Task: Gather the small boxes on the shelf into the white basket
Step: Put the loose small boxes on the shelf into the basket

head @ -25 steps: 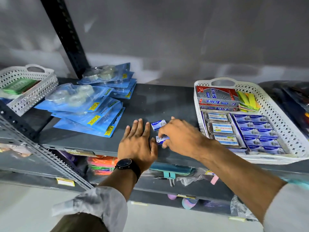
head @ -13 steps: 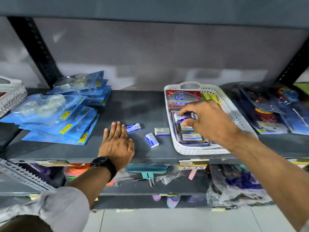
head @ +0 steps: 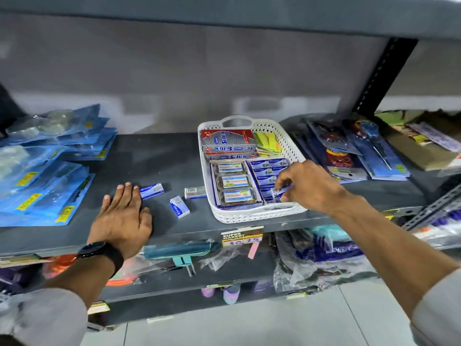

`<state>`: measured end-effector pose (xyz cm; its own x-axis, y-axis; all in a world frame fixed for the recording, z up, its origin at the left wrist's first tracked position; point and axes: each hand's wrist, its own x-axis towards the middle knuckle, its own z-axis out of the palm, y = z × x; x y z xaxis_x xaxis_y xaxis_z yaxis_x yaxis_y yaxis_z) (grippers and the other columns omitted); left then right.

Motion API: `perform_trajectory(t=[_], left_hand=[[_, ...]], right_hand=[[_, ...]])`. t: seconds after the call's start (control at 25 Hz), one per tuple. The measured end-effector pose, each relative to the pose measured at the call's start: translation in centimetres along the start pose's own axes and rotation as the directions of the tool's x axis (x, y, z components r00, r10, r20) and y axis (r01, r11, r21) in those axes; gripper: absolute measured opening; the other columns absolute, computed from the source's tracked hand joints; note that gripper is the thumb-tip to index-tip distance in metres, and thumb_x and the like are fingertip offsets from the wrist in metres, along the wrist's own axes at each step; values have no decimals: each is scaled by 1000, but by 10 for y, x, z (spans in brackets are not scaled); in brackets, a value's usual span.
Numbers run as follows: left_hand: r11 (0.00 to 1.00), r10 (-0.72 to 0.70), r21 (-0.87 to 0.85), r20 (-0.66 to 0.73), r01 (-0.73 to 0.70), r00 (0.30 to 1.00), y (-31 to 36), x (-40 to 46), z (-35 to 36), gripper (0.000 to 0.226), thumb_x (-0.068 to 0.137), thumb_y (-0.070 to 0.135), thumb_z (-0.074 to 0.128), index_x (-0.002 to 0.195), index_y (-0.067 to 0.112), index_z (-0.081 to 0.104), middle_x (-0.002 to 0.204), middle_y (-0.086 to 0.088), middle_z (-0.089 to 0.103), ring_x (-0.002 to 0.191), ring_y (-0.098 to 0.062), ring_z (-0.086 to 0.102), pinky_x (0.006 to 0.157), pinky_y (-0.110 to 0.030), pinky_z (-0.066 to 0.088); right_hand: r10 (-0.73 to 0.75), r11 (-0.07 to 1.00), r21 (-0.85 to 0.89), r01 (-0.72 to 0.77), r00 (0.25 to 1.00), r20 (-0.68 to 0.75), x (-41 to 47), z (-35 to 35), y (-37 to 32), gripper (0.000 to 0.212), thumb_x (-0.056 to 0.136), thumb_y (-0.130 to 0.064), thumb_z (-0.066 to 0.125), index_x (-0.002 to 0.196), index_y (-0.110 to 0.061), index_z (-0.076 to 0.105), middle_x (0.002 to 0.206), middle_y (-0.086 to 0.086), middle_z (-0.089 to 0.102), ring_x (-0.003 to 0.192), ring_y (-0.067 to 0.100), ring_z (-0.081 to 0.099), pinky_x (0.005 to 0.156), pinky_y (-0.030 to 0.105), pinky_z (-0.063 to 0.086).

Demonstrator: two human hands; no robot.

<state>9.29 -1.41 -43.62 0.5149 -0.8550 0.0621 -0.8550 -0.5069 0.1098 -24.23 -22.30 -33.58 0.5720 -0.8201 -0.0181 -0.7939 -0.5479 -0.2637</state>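
Centrally, right hand (head: 309, 186) over white basket (head: 259, 213), fingers pinched on a small blue box (head: 283, 189), left hand (head: 122, 218) flat and empty on dark shelf (head: 159, 158), three small boxes (head: 179, 207) lying between hand and basket.

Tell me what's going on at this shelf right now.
A person is tidying small boxes into the white basket. The right hand is over the basket's near right corner, its fingers pinching a small blue box. The left hand rests flat on the shelf. Three small boxes lie loose beside the basket.
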Motion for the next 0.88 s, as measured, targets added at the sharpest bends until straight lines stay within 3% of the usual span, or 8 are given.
perform_trajectory(t=[0.12, 0.24, 0.4, 0.52, 0.6, 0.72, 0.8, 0.88], left_hand=[[1000, -9, -11, -13, 8, 1000, -1, 0, 1, 79, 87, 44, 13, 157, 7, 23, 168, -12, 17, 156, -24, 11, 127, -43, 7], [1000, -7, -11, -20, 7, 1000, -1, 1, 0, 78, 88, 44, 14, 157, 8, 24, 167, -12, 18, 156, -24, 12, 127, -43, 7], [1000, -2, -10, -23, 2, 1000, -1, -1, 0, 77, 89, 43, 14, 157, 7, 24, 167, -12, 18, 156, -24, 12, 127, -43, 7], [1000, -9, -14, -12, 9, 1000, 0, -2, -3, 77, 89, 43, 13, 157, 8, 21, 168, -11, 15, 156, -23, 9, 128, -43, 6], [1000, -4, -21, -16, 4, 1000, 2, -2, -3, 77, 90, 43, 13, 158, 8, 20, 168, -11, 15, 156, -23, 9, 128, -43, 6], [1000, -4, -9, -8, 4, 1000, 3, -1, -3, 75, 91, 42, 14, 158, 7, 19, 168, -11, 14, 156, -23, 8, 128, -43, 6], [1000, -7, 20, -1, 7, 1000, 1, -1, -2, 74, 93, 41, 15, 158, 7, 17, 168, -12, 14, 156, -23, 8, 128, -43, 6], [999, -11, 30, -8, 12, 1000, -1, 0, 0, 74, 92, 41, 15, 158, 6, 18, 168, -12, 16, 156, -24, 10, 127, -43, 7]], right_hand=[[-1, 1000, 13, 1, 1000, 16, 13, 9, -6, 26, 69, -11, 92, 87, -26, 79, 87, -9, 74, 71, 3, 67, 68, 16, 48], [4, 1000, 14, -4, 1000, 12, 22, 16, -11, 24, 71, -6, 88, 85, -22, 79, 92, 0, 74, 79, 14, 72, 79, 27, 58], [9, 1000, -3, -9, 1000, 28, 25, 19, -13, 22, 77, 0, 81, 75, -22, 77, 82, -3, 74, 66, 3, 70, 71, 22, 56], [18, 997, -77, -13, 998, 60, 23, 11, -26, 21, 80, -1, 76, 84, -22, 79, 98, 4, 76, 84, 16, 72, 84, 31, 58], [-67, 989, -134, 56, 995, -74, 24, 7, -51, 29, 83, -1, 69, 99, -23, 80, 109, 6, 77, 96, 24, 71, 92, 36, 58], [-327, 945, -117, 306, 904, -276, 28, 11, -119, 36, 83, -3, 65, 108, -26, 78, 107, 2, 78, 96, 26, 72, 90, 39, 57], [-467, 884, -95, 457, 856, -223, 36, 24, -163, 34, 83, -6, 66, 109, -25, 77, 105, 1, 77, 95, 26, 71, 86, 39, 57], [-508, 861, -76, 504, 858, -71, 50, 46, -195, 34, 84, -7, 66, 112, -23, 75, 109, 3, 74, 99, 29, 69, 86, 40, 56]])
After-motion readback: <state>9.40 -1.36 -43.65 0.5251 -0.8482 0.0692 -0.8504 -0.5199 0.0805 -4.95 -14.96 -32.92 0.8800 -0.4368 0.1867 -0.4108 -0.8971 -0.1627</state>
